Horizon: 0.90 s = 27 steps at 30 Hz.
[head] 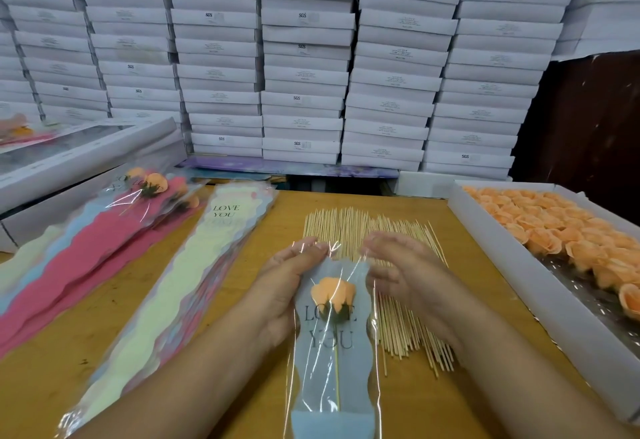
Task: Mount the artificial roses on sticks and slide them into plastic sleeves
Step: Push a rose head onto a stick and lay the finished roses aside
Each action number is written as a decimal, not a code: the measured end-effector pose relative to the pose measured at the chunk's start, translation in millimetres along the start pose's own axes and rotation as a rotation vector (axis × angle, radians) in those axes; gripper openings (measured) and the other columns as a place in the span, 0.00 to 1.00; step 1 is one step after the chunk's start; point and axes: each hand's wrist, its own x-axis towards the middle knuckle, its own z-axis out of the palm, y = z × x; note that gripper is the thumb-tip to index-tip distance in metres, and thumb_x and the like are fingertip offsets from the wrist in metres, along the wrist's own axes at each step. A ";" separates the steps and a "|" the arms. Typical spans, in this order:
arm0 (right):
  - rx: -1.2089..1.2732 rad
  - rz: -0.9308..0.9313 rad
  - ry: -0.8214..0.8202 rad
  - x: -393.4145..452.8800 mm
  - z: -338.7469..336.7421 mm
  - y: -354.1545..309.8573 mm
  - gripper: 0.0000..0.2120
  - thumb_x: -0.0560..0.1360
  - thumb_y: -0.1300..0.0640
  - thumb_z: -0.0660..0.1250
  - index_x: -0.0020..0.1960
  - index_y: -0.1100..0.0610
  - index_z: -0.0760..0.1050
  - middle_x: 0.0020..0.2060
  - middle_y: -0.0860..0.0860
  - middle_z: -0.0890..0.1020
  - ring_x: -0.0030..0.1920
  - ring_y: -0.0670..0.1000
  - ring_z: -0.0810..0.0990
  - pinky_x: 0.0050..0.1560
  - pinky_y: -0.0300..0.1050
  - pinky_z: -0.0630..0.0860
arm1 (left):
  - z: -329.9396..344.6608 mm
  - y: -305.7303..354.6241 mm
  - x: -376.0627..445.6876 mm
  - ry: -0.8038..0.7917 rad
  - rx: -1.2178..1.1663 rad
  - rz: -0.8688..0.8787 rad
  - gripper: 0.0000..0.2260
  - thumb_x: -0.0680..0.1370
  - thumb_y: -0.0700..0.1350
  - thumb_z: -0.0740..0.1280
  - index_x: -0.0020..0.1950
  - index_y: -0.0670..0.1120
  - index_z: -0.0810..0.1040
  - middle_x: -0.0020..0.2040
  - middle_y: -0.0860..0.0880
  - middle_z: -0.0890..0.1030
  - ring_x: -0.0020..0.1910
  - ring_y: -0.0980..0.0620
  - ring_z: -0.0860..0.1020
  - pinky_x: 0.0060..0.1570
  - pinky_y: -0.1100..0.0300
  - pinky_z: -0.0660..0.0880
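The left hand (282,286) holds the upper left edge of a plastic sleeve (332,362), its fingers (304,248) lightly curled along the film. The right hand (398,272) hovers at the sleeve's right edge, loose and released; whether it touches the film is unclear. Inside the sleeve sits an orange rose (333,294) on a stick (336,369), over the printed words "LOVE YOU". The sleeve's bottom is cut off. Loose sticks (398,327) lie on the wooden table (242,386), a tray of roses (554,230) at right, empty sleeves (194,265) and finished ones (114,227) at left, white boxes (304,57) stacked behind.

Two bare forearms, left grip (277,289), right grip (398,272), unsleeved, ringless
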 end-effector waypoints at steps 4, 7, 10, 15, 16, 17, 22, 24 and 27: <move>0.047 0.179 -0.189 1.2 9.1 10.2 0.24 0.68 0.50 0.76 0.59 0.60 0.77 0.48 0.56 0.87 0.49 0.56 0.86 0.46 0.47 0.83 | -1.4 3.0 2.3 -0.011 -0.042 0.035 0.16 0.70 0.44 0.74 0.55 0.42 0.81 0.45 0.42 0.84 0.37 0.46 0.82 0.37 0.53 0.82; 0.032 0.232 -0.322 -0.1 11.9 14.9 0.20 0.71 0.54 0.76 0.60 0.61 0.79 0.52 0.59 0.86 0.50 0.56 0.86 0.47 0.48 0.83 | -2.1 4.3 2.2 0.004 -0.078 0.046 0.15 0.69 0.46 0.73 0.53 0.43 0.80 0.44 0.41 0.83 0.35 0.46 0.81 0.33 0.54 0.80; -0.015 0.275 -0.400 -2.0 13.1 19.2 0.18 0.71 0.58 0.76 0.59 0.59 0.80 0.53 0.57 0.86 0.54 0.56 0.85 0.52 0.50 0.83 | -2.4 5.0 1.8 0.063 -0.083 0.067 0.21 0.70 0.46 0.74 0.61 0.43 0.79 0.48 0.38 0.84 0.39 0.43 0.82 0.41 0.49 0.81; -0.104 0.251 -0.374 -4.0 15.2 19.6 0.23 0.66 0.60 0.78 0.60 0.59 0.79 0.54 0.57 0.86 0.58 0.60 0.83 0.65 0.61 0.75 | -2.0 8.0 -2.3 0.037 -0.023 0.043 0.24 0.76 0.53 0.71 0.67 0.41 0.77 0.57 0.36 0.84 0.57 0.34 0.82 0.58 0.35 0.77; -0.095 0.232 -0.352 -3.5 14.3 19.1 0.23 0.66 0.60 0.78 0.60 0.59 0.80 0.53 0.57 0.86 0.57 0.60 0.83 0.65 0.61 0.75 | -0.9 8.7 -3.9 -0.006 -0.003 0.019 0.25 0.76 0.55 0.70 0.67 0.41 0.77 0.57 0.36 0.84 0.57 0.34 0.82 0.56 0.37 0.79; -0.078 0.213 -0.336 -2.7 12.7 18.1 0.20 0.67 0.60 0.77 0.58 0.59 0.81 0.53 0.57 0.86 0.56 0.60 0.84 0.64 0.59 0.77 | 0.1 9.1 -5.9 -0.053 0.011 -0.008 0.25 0.76 0.56 0.70 0.67 0.42 0.77 0.57 0.36 0.83 0.57 0.35 0.82 0.53 0.40 0.81; 0.030 0.141 -0.170 4.0 1.0 13.6 0.11 0.74 0.63 0.72 0.56 0.60 0.81 0.49 0.58 0.87 0.47 0.56 0.86 0.46 0.47 0.82 | 5.7 0.4 -13.3 -0.252 0.049 -0.084 0.20 0.78 0.52 0.69 0.64 0.41 0.80 0.60 0.36 0.82 0.59 0.37 0.82 0.51 0.45 0.83; 0.096 0.116 -0.092 6.9 -3.1 11.5 0.11 0.74 0.63 0.72 0.56 0.60 0.81 0.47 0.58 0.87 0.43 0.55 0.87 0.41 0.45 0.81 | 8.1 -4.1 -14.9 -0.255 0.078 -0.109 0.20 0.76 0.50 0.71 0.64 0.41 0.79 0.59 0.37 0.83 0.58 0.38 0.82 0.48 0.48 0.83; 0.153 0.095 0.005 11.5 -9.8 10.3 0.12 0.73 0.63 0.72 0.57 0.62 0.80 0.47 0.58 0.87 0.44 0.56 0.86 0.46 0.50 0.82 | 10.1 -9.4 -17.4 -0.269 0.153 -0.162 0.22 0.73 0.46 0.74 0.65 0.41 0.75 0.57 0.37 0.84 0.55 0.40 0.84 0.45 0.50 0.84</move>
